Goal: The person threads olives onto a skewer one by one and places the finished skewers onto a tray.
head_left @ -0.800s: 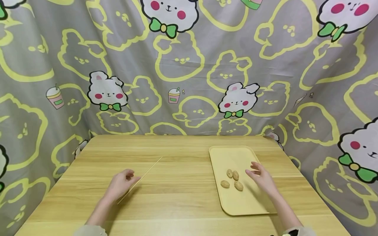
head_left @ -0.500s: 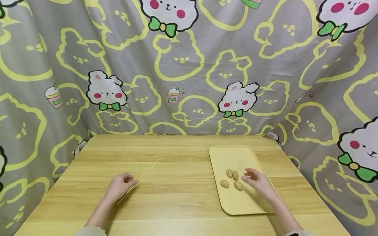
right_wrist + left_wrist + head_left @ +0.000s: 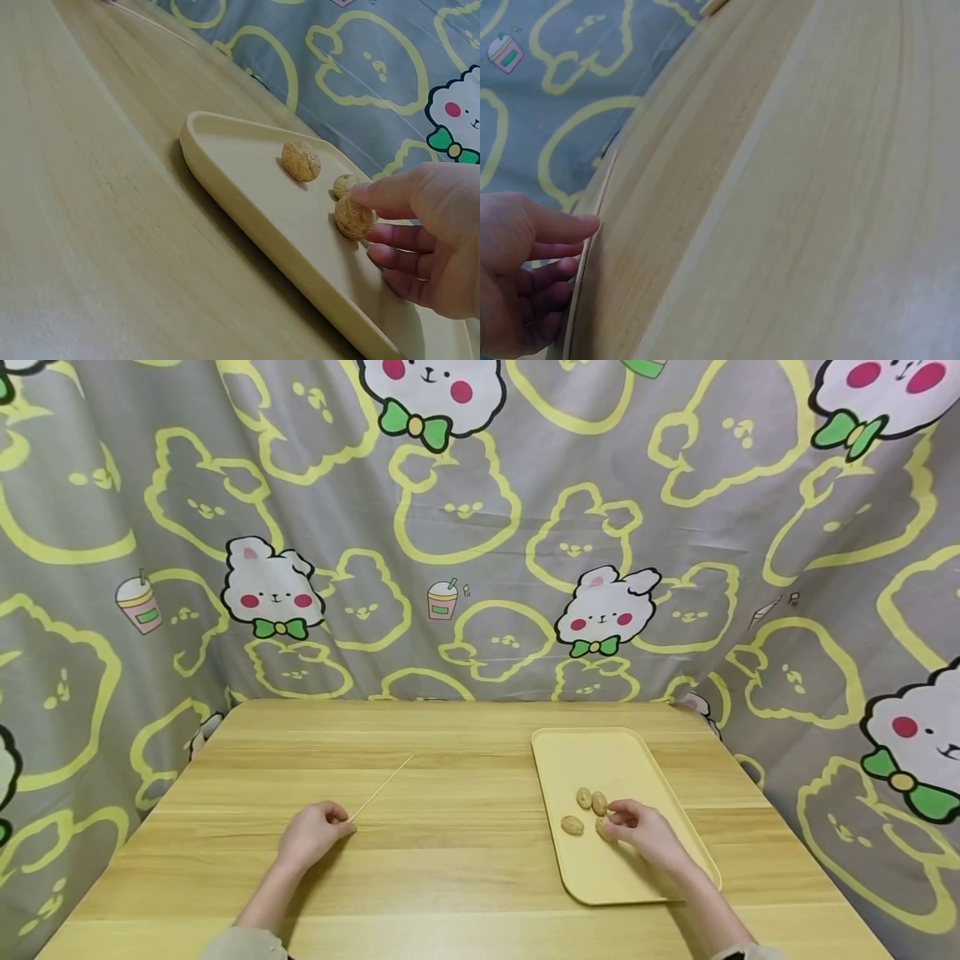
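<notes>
Desk carries a tray at 4 o'clock, likely rimmed to retain nuts; right grip clamps one, left grip a stick.

The place where I stand is a curtained-off table corner: a grey cloth curtain with yellow animal outlines and white cartoon rabbits hangs along three sides of the pale wood-grain table. Home or studio, I cannot tell.
</notes>
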Tool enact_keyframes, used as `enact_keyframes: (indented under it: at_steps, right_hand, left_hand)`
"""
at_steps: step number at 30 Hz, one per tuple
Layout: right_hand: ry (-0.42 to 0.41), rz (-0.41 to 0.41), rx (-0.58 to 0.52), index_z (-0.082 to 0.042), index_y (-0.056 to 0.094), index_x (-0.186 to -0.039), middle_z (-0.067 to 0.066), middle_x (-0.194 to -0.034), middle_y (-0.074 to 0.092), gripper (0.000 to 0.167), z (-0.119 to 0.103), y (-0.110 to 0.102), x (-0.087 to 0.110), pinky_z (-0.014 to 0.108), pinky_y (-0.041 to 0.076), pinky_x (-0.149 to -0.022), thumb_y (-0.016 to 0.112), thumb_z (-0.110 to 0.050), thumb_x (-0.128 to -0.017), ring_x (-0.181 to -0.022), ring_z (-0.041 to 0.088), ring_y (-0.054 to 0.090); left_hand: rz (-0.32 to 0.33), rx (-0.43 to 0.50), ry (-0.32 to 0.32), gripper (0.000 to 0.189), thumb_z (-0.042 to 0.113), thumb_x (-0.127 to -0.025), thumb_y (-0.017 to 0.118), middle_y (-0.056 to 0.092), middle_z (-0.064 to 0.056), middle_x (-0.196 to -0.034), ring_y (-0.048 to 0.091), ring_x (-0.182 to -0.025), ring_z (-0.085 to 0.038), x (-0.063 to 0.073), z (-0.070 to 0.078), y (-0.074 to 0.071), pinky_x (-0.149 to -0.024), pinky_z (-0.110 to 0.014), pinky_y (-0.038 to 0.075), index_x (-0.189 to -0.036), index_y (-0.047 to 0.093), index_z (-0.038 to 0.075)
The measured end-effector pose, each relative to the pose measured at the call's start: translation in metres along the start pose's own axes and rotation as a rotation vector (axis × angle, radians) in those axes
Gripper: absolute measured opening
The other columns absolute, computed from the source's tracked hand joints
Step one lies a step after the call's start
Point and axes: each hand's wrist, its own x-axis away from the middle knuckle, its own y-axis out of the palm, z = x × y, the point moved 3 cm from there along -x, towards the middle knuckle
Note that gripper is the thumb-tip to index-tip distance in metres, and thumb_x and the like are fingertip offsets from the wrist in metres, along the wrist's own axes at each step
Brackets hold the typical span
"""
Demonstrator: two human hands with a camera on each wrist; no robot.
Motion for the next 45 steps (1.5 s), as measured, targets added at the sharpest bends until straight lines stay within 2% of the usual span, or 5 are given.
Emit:
enact_keyframes:
  at_steps: [7,20,26,37,45]
  right_hand:
    - [0.013,-0.013,0.033,0.004,0.062,-0.102,0.003,-0.085,0.061,0.032,-0.002,0.004,0.004,0.030,0.044,-0.072,0.072,-0.016,-0.080,-0.080,0.016,0.055]
    - [0.023,-0.037,0.011,0.005,0.061,-0.104,0.004,-0.088,0.062,0.033,-0.002,0.003,0.008,0.029,0.045,-0.073,0.071,-0.018,-0.081,-0.083,0.017,0.056]
    - [0.009,-0.032,0.014,0.003,0.061,-0.105,0.004,-0.089,0.062,0.032,0.002,0.003,0.009,0.028,0.045,-0.074,0.071,-0.018,-0.082,-0.083,0.016,0.057]
    - [-0.087,-0.033,-0.116,0.004,0.059,-0.109,0.009,-0.095,0.062,0.032,-0.008,-0.005,0.001,0.026,0.048,-0.074,0.066,-0.017,-0.086,-0.085,0.018,0.060]
    - [-0.126,-0.036,-0.179,0.002,0.059,-0.110,0.013,-0.101,0.062,0.033,-0.026,-0.005,-0.002,0.026,0.048,-0.073,0.067,-0.019,-0.086,-0.084,0.017,0.062]
  left_hand:
    - [-0.006,-0.025,-0.030,0.011,0.016,-0.079,0.070,0.057,0.000,-0.076,0.052,-0.072,-0.019,0.000,0.001,0.004,-0.061,-0.034,0.040,-0.083,0.065,0.007]
    - [-0.031,-0.081,0.007,0.008,0.009,-0.084,0.060,0.059,-0.002,-0.074,0.052,-0.066,-0.018,-0.001,0.004,0.009,-0.057,-0.034,0.041,-0.078,0.063,0.005]
    - [-0.010,-0.058,0.010,0.008,0.009,-0.086,0.059,0.055,-0.002,-0.074,0.048,-0.065,-0.018,0.000,0.002,0.008,-0.055,-0.031,0.037,-0.080,0.060,0.005]
    - [0.076,-0.009,0.150,0.005,0.007,-0.090,0.056,0.053,-0.001,-0.072,0.047,-0.065,-0.016,-0.001,0.012,-0.001,-0.058,-0.031,0.039,-0.088,0.058,0.002]
    - [0.072,0.105,0.194,0.004,0.007,-0.091,0.056,0.052,-0.001,-0.074,0.046,-0.067,-0.014,-0.001,0.015,-0.004,-0.060,-0.027,0.039,-0.091,0.058,0.003]
